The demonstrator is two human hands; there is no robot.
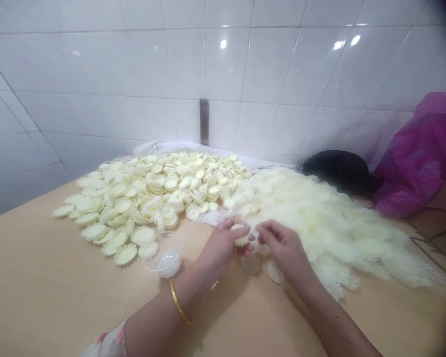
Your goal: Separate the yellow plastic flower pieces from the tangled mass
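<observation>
My left hand (pixel 223 245) pinches a small pale-yellow petal disc (pixel 241 240) with a toothed edge, held just above the wooden table (pixel 40 287). My right hand (pixel 284 248) is closed in a pinch right beside it, fingertips at the same disc; what they grip is too small to make out. A gold bangle (pixel 178 302) sits on my left wrist. Left of the hands lies a spread of stacked yellow discs (pixel 148 198). To the right lies a big heap of loose whitish petal pieces (pixel 330 228). A few single discs (pixel 250 263) lie under my hands.
A small clear plastic cup (pixel 167 260) lies on the table by my left wrist. A black bag (pixel 338 171) and a magenta plastic bag (pixel 419 153) sit at the back right against the white tiled wall (pixel 223 74). Dark cables (pixel 434 248) run along the right edge.
</observation>
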